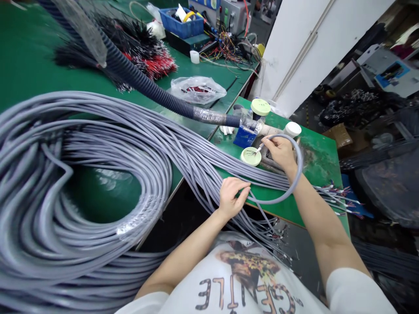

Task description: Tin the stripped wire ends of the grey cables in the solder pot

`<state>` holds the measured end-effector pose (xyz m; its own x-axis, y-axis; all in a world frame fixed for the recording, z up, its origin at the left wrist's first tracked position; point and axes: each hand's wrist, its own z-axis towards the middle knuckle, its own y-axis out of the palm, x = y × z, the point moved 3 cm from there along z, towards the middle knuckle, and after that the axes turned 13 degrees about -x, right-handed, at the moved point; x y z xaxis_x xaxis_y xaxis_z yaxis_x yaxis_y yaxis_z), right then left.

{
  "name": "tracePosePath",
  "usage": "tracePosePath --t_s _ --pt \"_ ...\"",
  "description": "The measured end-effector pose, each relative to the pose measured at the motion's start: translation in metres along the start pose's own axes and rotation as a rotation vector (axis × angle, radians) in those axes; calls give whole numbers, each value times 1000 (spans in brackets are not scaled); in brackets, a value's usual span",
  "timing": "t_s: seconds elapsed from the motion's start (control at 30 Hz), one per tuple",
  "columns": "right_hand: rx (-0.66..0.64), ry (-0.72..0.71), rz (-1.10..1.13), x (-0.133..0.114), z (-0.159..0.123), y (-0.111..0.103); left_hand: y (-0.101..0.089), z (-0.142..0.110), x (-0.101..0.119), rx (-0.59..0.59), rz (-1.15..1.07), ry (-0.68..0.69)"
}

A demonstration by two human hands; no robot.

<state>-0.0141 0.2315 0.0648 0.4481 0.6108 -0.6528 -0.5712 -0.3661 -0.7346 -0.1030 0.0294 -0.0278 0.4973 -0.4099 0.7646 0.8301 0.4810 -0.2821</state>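
Note:
My right hand (281, 152) pinches a grey cable (299, 159) close to its end. Thin dark wires (251, 153) fan out of that end, over or in a small pale round dish (250, 162); whether they touch its contents I cannot tell. From there the cable bends in a loop past my right wrist and back towards my left hand (231, 198). The thumb and fingers of my left hand are closed on the cable beside the bundle of grey cables (209, 152). More stripped cable ends (340, 198) fan out to the right of my right forearm.
A big coil of grey cable (144, 209) covers the left bench. A ribbed dark hose (147, 89) runs above it to a blue block (245, 136). Round containers (260, 107) stand beside the block. Black and red wires (157, 65) and a blue bin (181, 26) lie farther back.

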Motion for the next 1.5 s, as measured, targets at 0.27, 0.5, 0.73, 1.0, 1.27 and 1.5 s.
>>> tracePosePath --t_s 0.27,0.5,0.73,1.0,1.27,1.5 --pt "-17 32 -7 6 9 7 -2 3 2 3 -15 -16" --pt "-29 41 -23 7 10 12 0 3 0 -18 -8 -34" --pt "24 45 40 0 3 -9 -1 2 1 -16 3 -25" --pt "179 112 76 48 -19 -66 0 -1 -2 -15 11 -36" --pt "239 205 199 106 -14 -79 1 -1 -2 -23 34 -26" --pt "217 244 151 132 -5 -79 2 0 -2 -27 52 -22"
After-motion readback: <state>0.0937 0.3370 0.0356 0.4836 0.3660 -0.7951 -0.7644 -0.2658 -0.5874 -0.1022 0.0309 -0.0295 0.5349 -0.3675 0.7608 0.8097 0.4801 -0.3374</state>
